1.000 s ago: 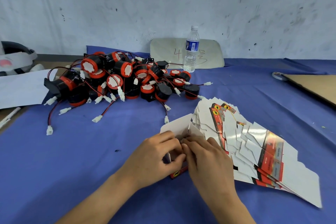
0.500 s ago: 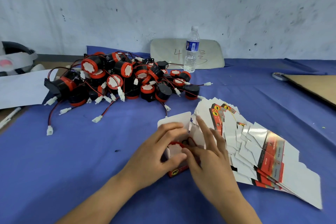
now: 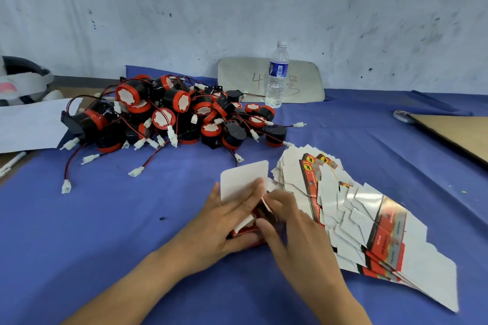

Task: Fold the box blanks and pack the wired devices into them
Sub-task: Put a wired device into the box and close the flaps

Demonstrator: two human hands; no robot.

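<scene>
A half-folded red and white box blank (image 3: 244, 179) stands on the blue cloth in the middle, its white lid flap raised toward the far side. My left hand (image 3: 224, 221) grips the box from the left, fingers across the flap and thumb under the red side. My right hand (image 3: 287, 224) pinches a small white flap at the box's right side. A fanned stack of flat box blanks (image 3: 356, 216) lies just right of my hands. A pile of black and red wired devices (image 3: 171, 116) with white plugs sits at the back left.
A water bottle (image 3: 277, 76) stands at the back in front of a grey pad (image 3: 243, 74). White paper (image 3: 29, 124) lies at the far left; a brown cardboard sheet (image 3: 459, 132) at the far right. Loose wires with plugs (image 3: 66, 187) trail toward the front left.
The box's white lid flap has risen higher and stands more upright. My right fingers have curled in from spread onto a small side flap. My left hand shifted up along the flap.
</scene>
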